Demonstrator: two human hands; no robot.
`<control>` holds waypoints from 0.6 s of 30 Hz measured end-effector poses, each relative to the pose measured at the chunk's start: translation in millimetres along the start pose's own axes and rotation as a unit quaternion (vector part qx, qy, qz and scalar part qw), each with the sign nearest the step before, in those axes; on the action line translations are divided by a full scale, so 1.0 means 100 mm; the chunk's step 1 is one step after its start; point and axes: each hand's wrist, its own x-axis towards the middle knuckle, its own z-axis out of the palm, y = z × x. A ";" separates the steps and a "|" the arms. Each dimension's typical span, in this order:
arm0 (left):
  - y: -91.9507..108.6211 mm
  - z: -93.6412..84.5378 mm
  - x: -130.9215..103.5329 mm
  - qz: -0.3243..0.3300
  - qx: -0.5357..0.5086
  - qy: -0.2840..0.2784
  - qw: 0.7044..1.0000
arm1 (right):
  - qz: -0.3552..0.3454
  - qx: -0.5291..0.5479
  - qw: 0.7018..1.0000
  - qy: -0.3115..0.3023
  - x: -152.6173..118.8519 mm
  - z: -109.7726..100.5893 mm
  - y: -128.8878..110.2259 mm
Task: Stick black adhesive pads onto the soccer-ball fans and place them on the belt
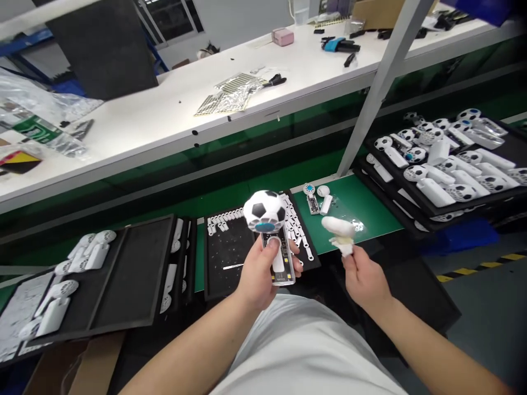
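My left hand (263,260) is wrapped round a handheld fan (265,211) with a black-and-white football-patterned head. The fan's handle is uncovered and shows a circuit board. My left thumb presses on a white strip (279,260) lying along that board. Out to the right, my right hand (366,274) pinches a white rounded piece (338,226) with a ragged, pale yellowish lower part; its exact kind is unclear. Beneath the fan, a black tray (224,247) carries rows of small white strips. Two small fan assemblies (313,203) lie on the green mat behind my right hand.
At left, a black tray (127,269) holds several white fans. Stacked trays (411,192) of football-patterned fans stand at right. A white shelf (164,131) crosses above the bench, with a metal post (370,99) rising between the work areas.
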 end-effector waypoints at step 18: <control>-0.21 -0.91 0.80 -0.161 0.077 0.072 0.981 | 0.140 -0.053 0.975 -0.166 0.89 1.07 0.45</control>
